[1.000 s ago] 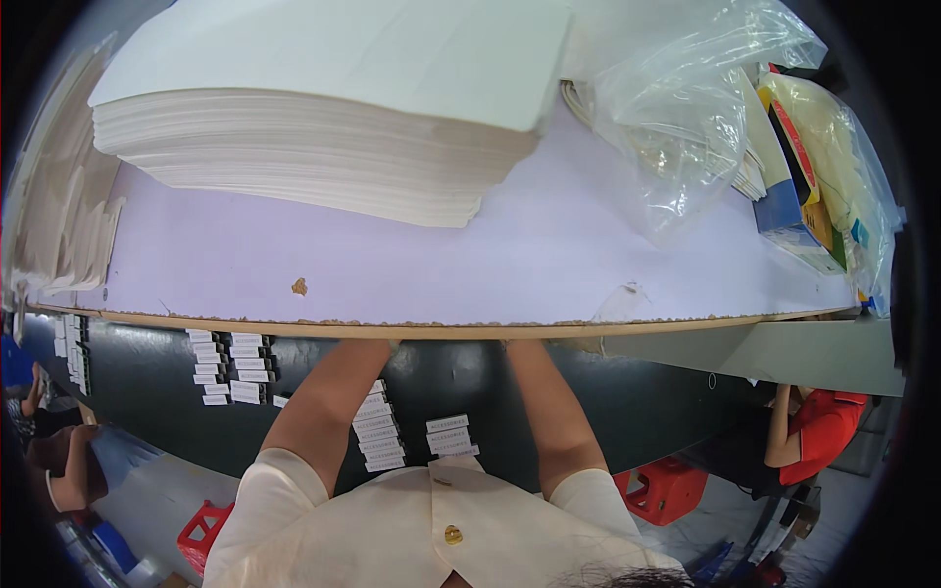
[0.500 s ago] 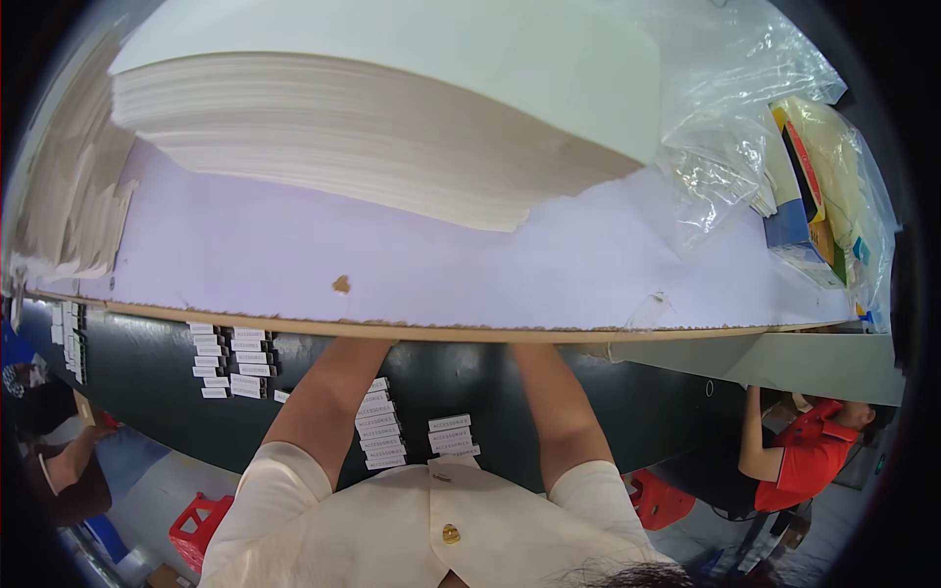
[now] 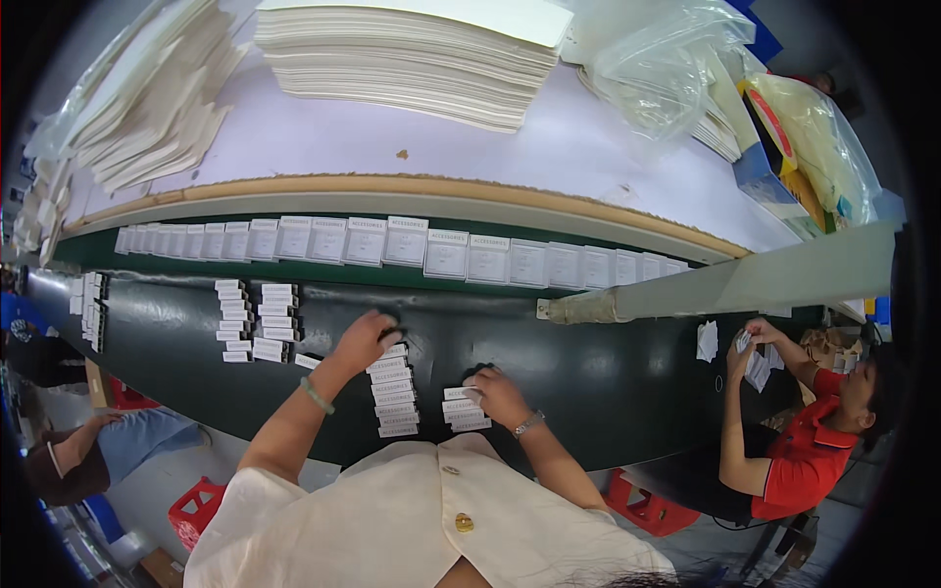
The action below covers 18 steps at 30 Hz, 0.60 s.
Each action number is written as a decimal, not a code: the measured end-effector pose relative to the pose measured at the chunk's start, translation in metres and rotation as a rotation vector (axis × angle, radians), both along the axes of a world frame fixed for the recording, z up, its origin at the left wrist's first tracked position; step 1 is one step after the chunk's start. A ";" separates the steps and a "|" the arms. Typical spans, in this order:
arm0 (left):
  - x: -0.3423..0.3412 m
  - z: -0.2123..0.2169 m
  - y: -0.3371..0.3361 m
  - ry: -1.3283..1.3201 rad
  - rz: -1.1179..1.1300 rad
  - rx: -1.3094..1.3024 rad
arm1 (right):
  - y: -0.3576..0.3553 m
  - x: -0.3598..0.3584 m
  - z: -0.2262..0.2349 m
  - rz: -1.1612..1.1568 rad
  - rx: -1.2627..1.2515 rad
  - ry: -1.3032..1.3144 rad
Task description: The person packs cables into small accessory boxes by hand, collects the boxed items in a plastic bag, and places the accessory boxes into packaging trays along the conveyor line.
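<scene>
My left hand [image 3: 364, 340], with a pale bangle at the wrist, hovers just above a column of small boxes [image 3: 394, 397] that have white printed end faces and dark sides. Its fingers bend inward over something dark and are smeared, so their grip is unclear. My right hand [image 3: 502, 398], wearing a metal-banded watch, closes at the top of a shorter column to the right. Thumb and fingers pinch the topmost small box [image 3: 458, 393] there. Two more columns of such boxes [image 3: 275, 318] stand left of my left arm, and one box lies askew beside them.
A row of white-labelled boxes [image 3: 368, 240] lines the green bench's back, beneath a shelf [image 3: 323, 147] holding paper stacks and plastic bags. A grey beam [image 3: 676, 289] juts in from the right. A red-shirted person [image 3: 814, 441] handles white pieces at right; another person sits far left.
The view has shifted, so the shelf edge no longer covers my hands and the back row of boxes shows. The right column now has a further box at its top, under my right hand.
</scene>
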<state>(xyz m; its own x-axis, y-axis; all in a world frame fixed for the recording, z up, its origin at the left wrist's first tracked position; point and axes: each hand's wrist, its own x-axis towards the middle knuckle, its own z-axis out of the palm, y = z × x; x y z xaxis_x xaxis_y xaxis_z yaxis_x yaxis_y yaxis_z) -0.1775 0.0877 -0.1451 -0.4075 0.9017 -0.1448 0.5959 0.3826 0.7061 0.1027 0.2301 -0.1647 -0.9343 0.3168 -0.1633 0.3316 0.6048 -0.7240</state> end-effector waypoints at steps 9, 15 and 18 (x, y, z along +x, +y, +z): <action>0.007 -0.010 -0.024 -0.103 0.126 0.030 | 0.011 0.010 0.001 -0.141 0.136 0.113; 0.007 -0.001 0.053 -0.109 0.105 0.129 | 0.032 -0.010 0.026 -0.387 0.152 0.029; 0.019 0.006 0.108 -0.086 0.033 0.203 | 0.056 -0.021 0.021 -0.449 0.262 0.058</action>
